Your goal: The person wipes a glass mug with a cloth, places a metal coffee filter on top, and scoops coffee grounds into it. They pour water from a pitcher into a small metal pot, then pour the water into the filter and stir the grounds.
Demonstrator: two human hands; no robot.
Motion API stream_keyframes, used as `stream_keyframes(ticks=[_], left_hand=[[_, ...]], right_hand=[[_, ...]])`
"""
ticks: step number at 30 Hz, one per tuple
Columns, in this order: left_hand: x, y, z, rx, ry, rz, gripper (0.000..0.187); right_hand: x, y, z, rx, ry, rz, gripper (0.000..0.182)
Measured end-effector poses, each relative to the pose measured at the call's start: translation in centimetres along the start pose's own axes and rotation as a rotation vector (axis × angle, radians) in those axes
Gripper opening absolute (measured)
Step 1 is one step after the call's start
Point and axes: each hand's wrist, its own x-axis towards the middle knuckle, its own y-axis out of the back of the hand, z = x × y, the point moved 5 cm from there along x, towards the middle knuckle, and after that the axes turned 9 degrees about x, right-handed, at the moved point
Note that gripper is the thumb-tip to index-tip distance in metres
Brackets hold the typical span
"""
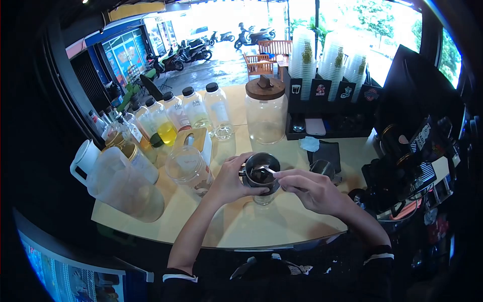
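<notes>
My left hand (232, 177) is wrapped round a dark metal pitcher (262, 160) near the middle of the counter. The pitcher's open top faces me, and dark contents show inside. Pinched in my right hand (311, 187) is a spoon (266, 169) whose bowl end dips into the pitcher. Beneath the pitcher, the base of a clear glass (264, 199) shows, mostly hidden. A clear open jar (187, 166) stands just left of my left hand. Beyond my right hand, a small clear glass (322, 170) is partly covered by it.
A large lidded glass jar (266, 116) stands behind the pitcher. Several black-capped bottles (193, 108) line the left back, near a tissue box (198, 144) and plastic jugs (126, 186). Stacked plastic cups (332, 60) fill a black holder at right. Dark equipment (387, 171) stands on the right.
</notes>
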Motion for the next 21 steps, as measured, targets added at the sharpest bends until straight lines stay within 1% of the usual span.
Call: stream_keyframes(ticks=[2,7,9,11,12,14,15,17,18,20,21], left_hand=[[0.1,-0.1,-0.2,-0.036,0.057,-0.032,0.074],[0.2,-0.4,-0.7,-0.068,0.053,-0.066,0.076],[0.2,-0.5,-0.6,-0.092,0.059,-0.084,0.077],[-0.2,0.1,0.0,-0.100,0.036,0.049,0.077],[-0.3,0.4,0.3,-0.100,0.035,0.052,0.077],[-0.6,2.0,2.0,0.040,-0.102,0.243,0.065],[-0.6,2.3,2.5,0.037,-0.106,0.241,0.065],[-0.3,2.6,4.1,0.218,-0.264,0.209,0.039],[-0.1,2.8,4.5,0.210,-0.272,0.206,0.039],[0.1,2.8,5.8,0.369,-0.397,0.228,0.018],[0.2,2.9,6.2,0.386,-0.443,0.267,0.012]], right_hand=[[0.6,0.2,-0.2,-0.020,0.003,-0.003,0.027],[1.8,0.4,-0.4,-0.020,-0.024,-0.020,0.028],[2.3,0.5,-0.6,-0.031,0.051,-0.008,0.027],[2.6,0.5,-0.5,-0.061,0.050,0.003,0.026],[2.9,0.5,-0.5,-0.090,0.049,0.012,0.025],[3.3,0.7,-0.7,-0.100,0.046,0.046,0.024],[3.4,0.8,-0.7,-0.108,0.037,0.081,0.022],[3.7,0.7,-0.6,-0.130,0.055,0.096,0.021],[3.8,0.7,-0.7,-0.148,0.077,0.108,0.020],[3.9,1.0,-1.3,-0.158,0.084,0.100,0.021],[4.0,1.4,-1.7,-0.130,0.048,0.082,0.021]])
